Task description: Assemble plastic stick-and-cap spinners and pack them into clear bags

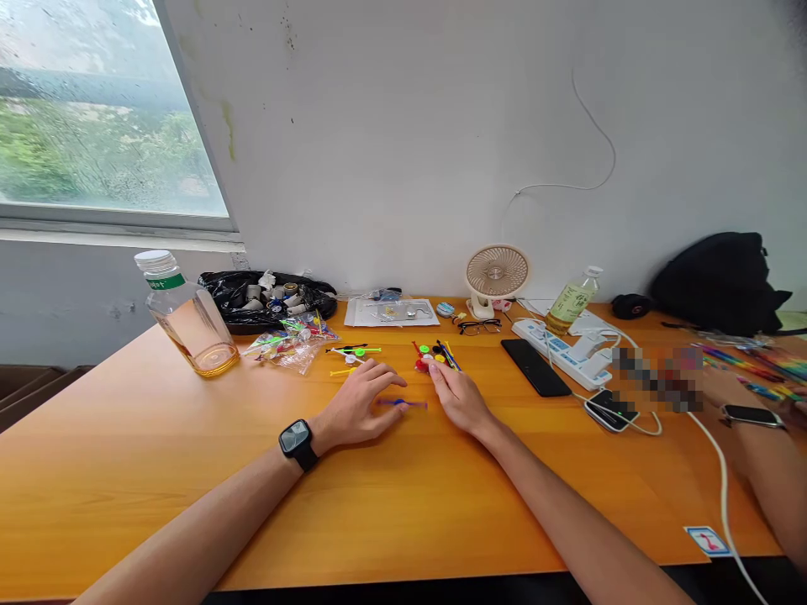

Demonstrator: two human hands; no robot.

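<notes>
My left hand is over the table with its fingers apart. By its thumb tip is a small blue plastic piece, thin and smeared by motion; no grip on it shows. My right hand is curled, thumb uppermost, its other fingers mostly hidden. At its thumb tip is a cluster of small plastic pieces in red, green, white and yellow, with blue and yellow sticks beside them. Whether the right hand grips any of these is hidden. Beyond my left fingers lie loose green, black, white and yellow stick pieces.
At left are a large bottle, a black plastic bag and a clear bag of coloured pieces. A fan, glasses, phone, power strip and second bottle stand beyond. Another person's arm is at right.
</notes>
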